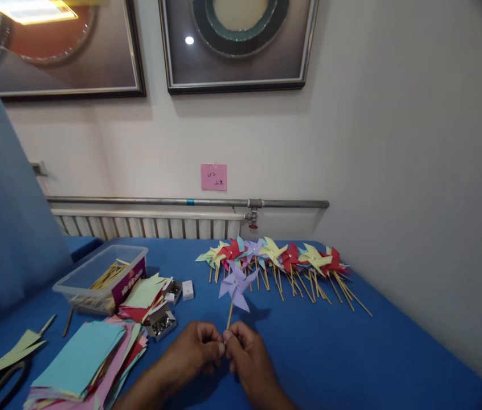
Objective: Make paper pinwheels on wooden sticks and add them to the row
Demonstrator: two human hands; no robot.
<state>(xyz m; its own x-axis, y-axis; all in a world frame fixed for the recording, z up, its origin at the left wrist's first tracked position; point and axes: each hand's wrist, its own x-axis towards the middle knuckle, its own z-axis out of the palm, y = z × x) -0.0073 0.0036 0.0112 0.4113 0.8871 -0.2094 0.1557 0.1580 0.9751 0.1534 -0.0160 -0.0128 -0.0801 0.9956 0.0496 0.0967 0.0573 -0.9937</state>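
Note:
A lavender paper pinwheel [236,286] stands nearly upright on a thin wooden stick, above the blue table. My right hand [247,353] pinches the lower part of that stick between thumb and fingers. Close against it, my left hand [207,346] is closed too, its thumb and fingertips meeting at the stick's lower end. The bottom of the stick is hidden by my fingers. Behind the lavender one lies a row of finished pinwheels [273,250] in yellow, red, purple and blue, their sticks pointing toward me.
Coloured paper sheets [82,356] are stacked at left, beside scissors [10,376] and a cut yellow-green paper piece [5,360]. A clear plastic box [65,286] holds wooden sticks. Near it are open small boxes of metal pins [162,324] and a small white box [187,290].

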